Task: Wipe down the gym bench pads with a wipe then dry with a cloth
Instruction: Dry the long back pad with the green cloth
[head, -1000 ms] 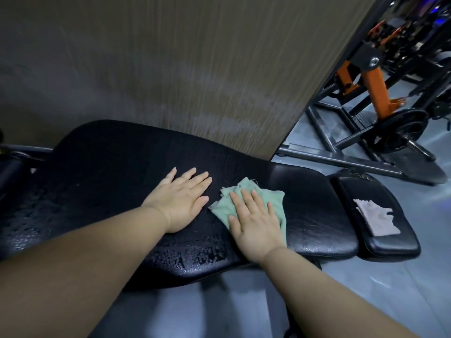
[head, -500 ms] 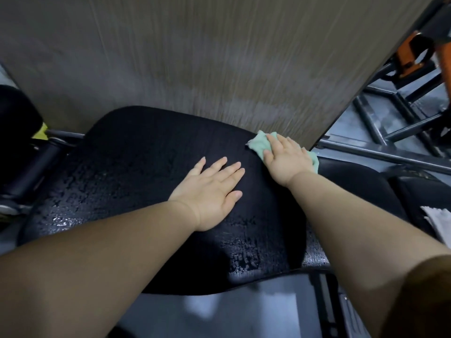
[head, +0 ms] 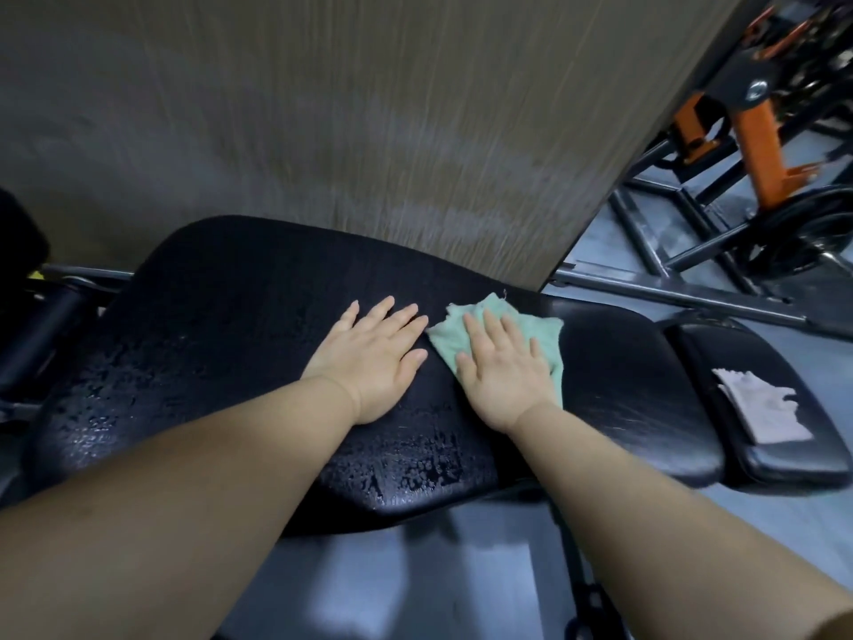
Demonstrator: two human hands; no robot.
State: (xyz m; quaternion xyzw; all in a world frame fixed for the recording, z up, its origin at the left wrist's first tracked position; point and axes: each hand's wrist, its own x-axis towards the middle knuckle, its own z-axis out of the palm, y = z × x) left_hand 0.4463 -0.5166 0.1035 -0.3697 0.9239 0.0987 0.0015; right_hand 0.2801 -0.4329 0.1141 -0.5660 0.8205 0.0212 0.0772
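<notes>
A long black bench pad (head: 221,316) stretches across the view, its left and near parts beaded with wet droplets. My left hand (head: 374,358) lies flat on the pad near its middle, fingers straight. Just to its right, my right hand (head: 503,371) presses flat on a pale green cloth (head: 544,334) spread on the pad. A smaller black seat pad (head: 738,362) sits at the right end, with a crumpled white wipe (head: 761,408) lying on it.
A wood-grain wall panel (head: 369,131) rises directly behind the bench. Orange and black gym machinery (head: 761,145) with steel frame bars stands at the right back. Grey floor (head: 461,584) shows below the bench. A dark roller pad (head: 27,316) sits at the far left.
My right hand drew the green cloth back from the pad's far edge toward me, beside my left hand. My left hand stayed flat on the pad. The view swung right.
</notes>
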